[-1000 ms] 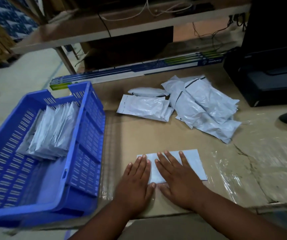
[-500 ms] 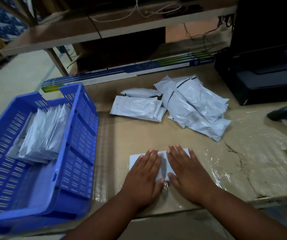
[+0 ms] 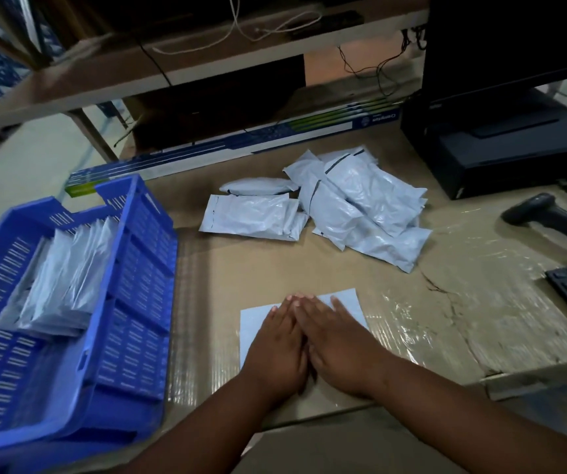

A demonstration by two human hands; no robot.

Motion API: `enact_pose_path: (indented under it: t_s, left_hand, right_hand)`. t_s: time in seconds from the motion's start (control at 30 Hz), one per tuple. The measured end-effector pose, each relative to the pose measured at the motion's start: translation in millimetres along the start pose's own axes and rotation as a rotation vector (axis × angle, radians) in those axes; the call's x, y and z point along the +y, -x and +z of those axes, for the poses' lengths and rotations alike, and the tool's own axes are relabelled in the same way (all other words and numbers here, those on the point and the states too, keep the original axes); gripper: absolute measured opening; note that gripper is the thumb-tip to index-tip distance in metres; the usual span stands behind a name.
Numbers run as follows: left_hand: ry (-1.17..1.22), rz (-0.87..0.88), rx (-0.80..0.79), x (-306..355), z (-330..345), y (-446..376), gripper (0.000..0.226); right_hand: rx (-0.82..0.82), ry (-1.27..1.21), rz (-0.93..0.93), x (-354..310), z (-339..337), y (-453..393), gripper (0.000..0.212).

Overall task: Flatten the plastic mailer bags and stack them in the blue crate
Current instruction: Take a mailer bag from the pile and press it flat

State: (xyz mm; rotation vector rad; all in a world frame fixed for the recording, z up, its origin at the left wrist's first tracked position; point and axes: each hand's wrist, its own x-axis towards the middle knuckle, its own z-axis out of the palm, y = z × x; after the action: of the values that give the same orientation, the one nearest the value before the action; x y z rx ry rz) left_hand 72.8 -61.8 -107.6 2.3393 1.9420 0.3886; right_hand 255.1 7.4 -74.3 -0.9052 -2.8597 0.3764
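Plainly, both hands, the left hand (image 3: 277, 347) and right hand (image 3: 338, 347), lie flat with fingers straight, pressing one mailer bag (image 3: 347, 301) onto the worktop (image 3: 463, 323) beside the blue crate (image 3: 138, 302). The bag looks light, limp and slick; pinching an edge should lift it best.

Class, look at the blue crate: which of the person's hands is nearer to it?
Left. The left hand presses the mailer next to the blue crate; the right hand lies beyond it, farther from the crate.

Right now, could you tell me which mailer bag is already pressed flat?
The mailer under both hands, nearest the table edge; the loose bags behind it are puffy.
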Motion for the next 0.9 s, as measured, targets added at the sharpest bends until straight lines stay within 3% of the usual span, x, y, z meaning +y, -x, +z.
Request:
enact_pose_path:
  t_s: [0.17, 0.4, 0.47, 0.53, 0.63, 0.7, 0.9]
  left_hand:
    - [-0.074, -0.038, -0.023, -23, -7, 21, 0.066]
    - [-0.182, -0.326, -0.104, -53, -25, 63, 0.074]
    - [-0.189, -0.372, -0.095, -46, -28, 59, 0.077]
    - [-0.139, -0.333, -0.057, -32, -34, 45, 0.075]
    - [-0.044, -0.119, -0.015, -7, -23, 15, 0.069]
    - [-0.023, -0.134, -0.078, -6, -14, 3, 0.071]
    - [-0.161, -0.268, -0.234, -48, -30, 28, 0.092]
  right_hand:
    - [-0.056, 0.058, 0.019, 20, 11, 11, 0.082]
    - [-0.113, 0.151, 0.243, 50, -1, 40, 0.088]
    - [-0.051, 0.151, 0.299, 57, -5, 40, 0.088]
    - [-0.015, 0.141, 0.239, 50, -10, 33, 0.083]
    - [-0.055, 0.087, -0.016, 26, -6, 11, 0.076]
    - [-0.071, 0.089, -0.085, 18, 4, 3, 0.073]
    - [-0.067, 0.104, 0.085, 49, 8, 21, 0.084]
